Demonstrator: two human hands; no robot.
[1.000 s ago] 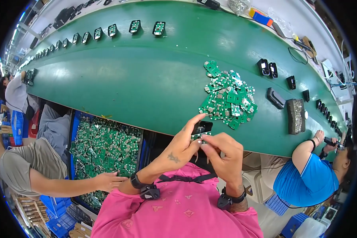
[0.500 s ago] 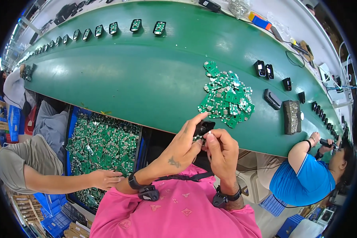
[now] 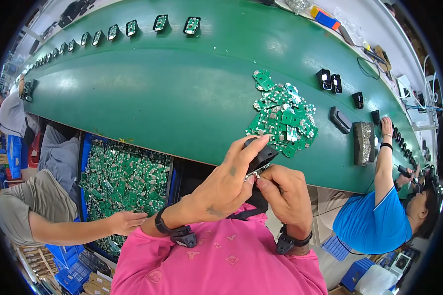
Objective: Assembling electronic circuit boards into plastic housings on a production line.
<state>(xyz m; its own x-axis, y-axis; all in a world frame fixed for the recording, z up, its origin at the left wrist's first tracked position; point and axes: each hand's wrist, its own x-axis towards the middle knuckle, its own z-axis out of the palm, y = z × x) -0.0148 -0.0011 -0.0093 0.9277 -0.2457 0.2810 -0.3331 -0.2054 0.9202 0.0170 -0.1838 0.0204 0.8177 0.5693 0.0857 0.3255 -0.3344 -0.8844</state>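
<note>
My left hand (image 3: 214, 189) is closed round a black plastic housing (image 3: 265, 153), held tilted just off the near edge of the table. A small circuit board (image 3: 252, 175) shows at the housing's lower side, by my left thumb; whether it sits inside or only against the opening, I cannot tell. My right hand (image 3: 289, 196) is closed in a pinch at the edge of that board, on a small pale bit that its fingers mostly hide. Just beyond my hands, a heap of green circuit boards (image 3: 285, 118) lies on the green table (image 3: 172, 98).
Housings with boards (image 3: 192, 25) line the far left; black housings (image 3: 324, 78) stand right, near a dark block (image 3: 363, 143). A blue bin of boards (image 3: 128, 182) is at lower left, a co-worker's hand (image 3: 128, 222) over it. Another co-worker in blue (image 3: 374, 221) reaches in from the right.
My left hand has tilted the housing up, showing more of its outside, and my right hand has turned with it. The co-worker in blue has stretched an arm toward the right-hand row of housings.
</note>
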